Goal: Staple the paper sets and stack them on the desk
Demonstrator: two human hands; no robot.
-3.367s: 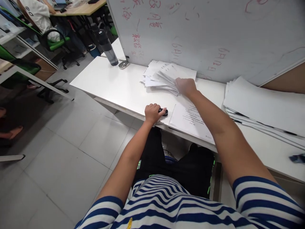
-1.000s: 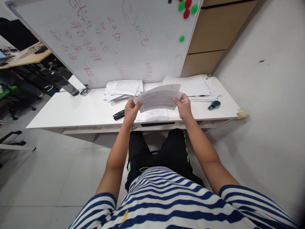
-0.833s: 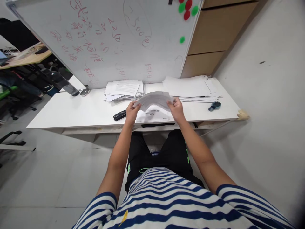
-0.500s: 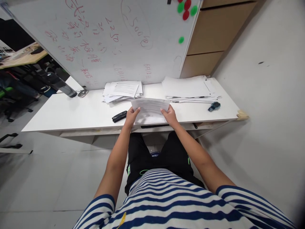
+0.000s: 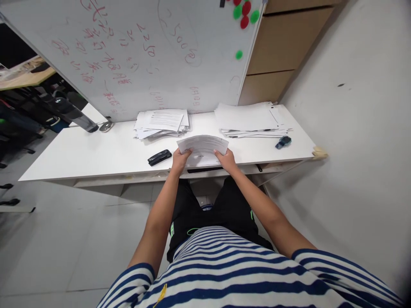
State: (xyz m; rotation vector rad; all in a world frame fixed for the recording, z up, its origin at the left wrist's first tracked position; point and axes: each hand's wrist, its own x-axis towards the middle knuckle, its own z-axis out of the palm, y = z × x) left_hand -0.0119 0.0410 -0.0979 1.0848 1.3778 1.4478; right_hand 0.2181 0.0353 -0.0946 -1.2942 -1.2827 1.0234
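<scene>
Printed sheets of paper (image 5: 203,143) are held up above the front edge of the white desk (image 5: 96,156), their top bowed into an arch. My left hand (image 5: 181,160) grips the left side, thumb on the near face. On the right side my right hand (image 5: 226,160) pinches them the same way. How many sheets there are I cannot tell. A black stapler (image 5: 159,157) lies just left of my left hand. Behind the held sheets are a left paper stack (image 5: 162,122), with a smaller printed slip on top, and a larger right paper stack (image 5: 245,117).
A dark blue object (image 5: 283,142), perhaps a watch, lies near the right end. A dark bottle (image 5: 80,116) and a small round object (image 5: 105,127) are at the back left. The whiteboard (image 5: 135,55) rises behind the desk, cardboard boxes (image 5: 285,42) beside it. A wall stands on the right.
The held sheets have bent from nearly flat into a stronger arch, with the hands slightly closer together. The whole view has shifted a little.
</scene>
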